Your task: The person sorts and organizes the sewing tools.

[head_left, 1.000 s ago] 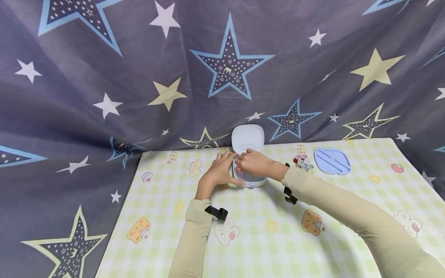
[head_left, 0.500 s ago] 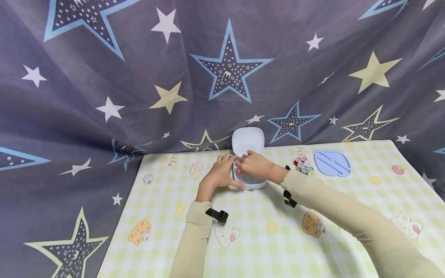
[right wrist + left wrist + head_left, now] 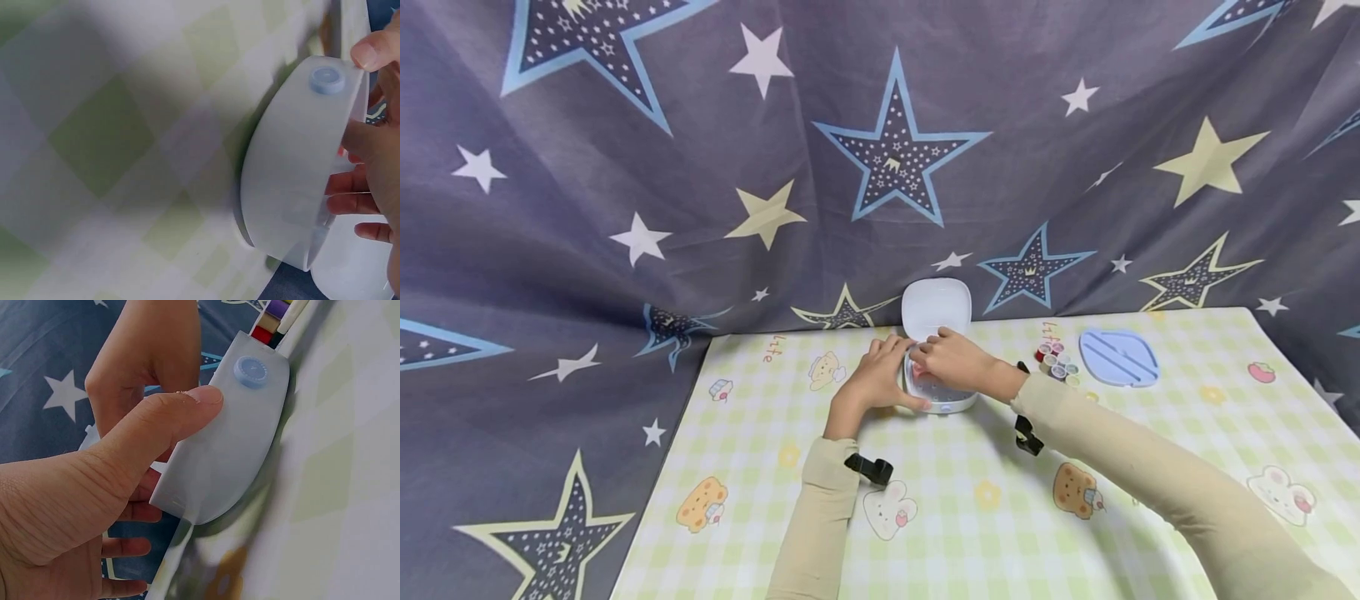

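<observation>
A white plastic box with a light blue button on its front wall stands near the table's back edge. Its white lid is raised behind it. My left hand grips the box from the left, thumb on the front wall and fingers spread along the far side. Inside the box, my right hand has its fingers curled, pinching at a small red thing. Those fingers hide most of this thing, so its kind is unclear. Small dots show on the box's greyish inside.
Right of the box stands a cluster of small thread spools in several colours. Farther right lies a light blue tray with slanting grooves. A checked cloth covers the table, and a star-patterned curtain hangs behind it.
The whole head view has shifted down slightly. Both hands stay at the box, with hardly any visible movement of the right fingers inside it.
</observation>
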Tool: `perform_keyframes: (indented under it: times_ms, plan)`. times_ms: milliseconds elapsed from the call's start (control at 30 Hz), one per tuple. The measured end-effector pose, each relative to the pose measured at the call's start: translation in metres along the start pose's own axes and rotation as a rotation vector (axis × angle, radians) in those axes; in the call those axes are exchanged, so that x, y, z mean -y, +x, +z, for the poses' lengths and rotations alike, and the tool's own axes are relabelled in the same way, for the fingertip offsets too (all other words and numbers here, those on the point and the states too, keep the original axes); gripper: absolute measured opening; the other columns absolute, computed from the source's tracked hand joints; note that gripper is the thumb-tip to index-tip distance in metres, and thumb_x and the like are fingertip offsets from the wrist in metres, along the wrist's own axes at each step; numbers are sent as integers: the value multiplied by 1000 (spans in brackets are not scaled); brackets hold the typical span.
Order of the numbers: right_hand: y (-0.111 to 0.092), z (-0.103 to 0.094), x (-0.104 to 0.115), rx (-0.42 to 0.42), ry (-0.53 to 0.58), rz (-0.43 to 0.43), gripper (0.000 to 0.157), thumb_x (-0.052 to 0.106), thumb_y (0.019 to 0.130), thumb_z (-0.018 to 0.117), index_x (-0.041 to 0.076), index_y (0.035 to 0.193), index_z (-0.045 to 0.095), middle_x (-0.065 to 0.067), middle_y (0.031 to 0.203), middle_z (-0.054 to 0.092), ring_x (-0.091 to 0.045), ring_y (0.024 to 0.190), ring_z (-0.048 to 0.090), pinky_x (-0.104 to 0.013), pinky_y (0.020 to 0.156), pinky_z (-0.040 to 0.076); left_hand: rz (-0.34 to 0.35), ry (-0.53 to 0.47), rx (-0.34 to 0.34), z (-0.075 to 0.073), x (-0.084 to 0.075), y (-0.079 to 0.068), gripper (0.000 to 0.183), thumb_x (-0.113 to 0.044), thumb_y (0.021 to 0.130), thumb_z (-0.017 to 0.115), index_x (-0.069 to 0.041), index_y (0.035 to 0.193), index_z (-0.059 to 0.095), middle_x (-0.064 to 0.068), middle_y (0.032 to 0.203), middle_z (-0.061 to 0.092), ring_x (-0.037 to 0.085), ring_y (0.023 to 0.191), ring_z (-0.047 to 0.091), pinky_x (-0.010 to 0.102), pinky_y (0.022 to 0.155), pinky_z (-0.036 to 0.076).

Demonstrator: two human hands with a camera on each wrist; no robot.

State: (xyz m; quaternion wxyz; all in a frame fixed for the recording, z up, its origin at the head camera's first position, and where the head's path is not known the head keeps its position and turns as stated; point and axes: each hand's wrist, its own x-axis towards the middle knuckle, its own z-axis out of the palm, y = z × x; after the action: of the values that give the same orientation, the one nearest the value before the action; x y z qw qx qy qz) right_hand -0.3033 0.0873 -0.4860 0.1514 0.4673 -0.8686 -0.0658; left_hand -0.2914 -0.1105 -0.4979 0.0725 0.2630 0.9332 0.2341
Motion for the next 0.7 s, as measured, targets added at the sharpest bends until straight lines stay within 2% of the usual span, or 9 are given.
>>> perform_keyframes:
  times_ms: [200,400,700]
  plan:
    - [-10,-11,-1,-56,34,41,32,33,94,74,8,112,69,-5,93,75,-23,83,67,-40,82,50,14,6,-8,6,-1,2,114,-58,64,92,-13,155,39,7,147,46,29,128,42,47,111,41]
    - [-24,-25,-9,-101,53,104,36,34,93,74,6,115,70,-7,100,72,-25,92,66,-43,89,50,15,-12,-12,8,-3,2,114,-56,64,92,-11,154,39,8,146,46,30,125,43,47,109,43]
    - [-56,-50,-30,-264,188,214,34,34,93,72,8,115,72,-9,105,69,-29,99,61,-47,90,47,15,-2,-30,3,2,3,113,-56,63,94,-10,152,42,9,141,47,30,123,43,46,107,44]
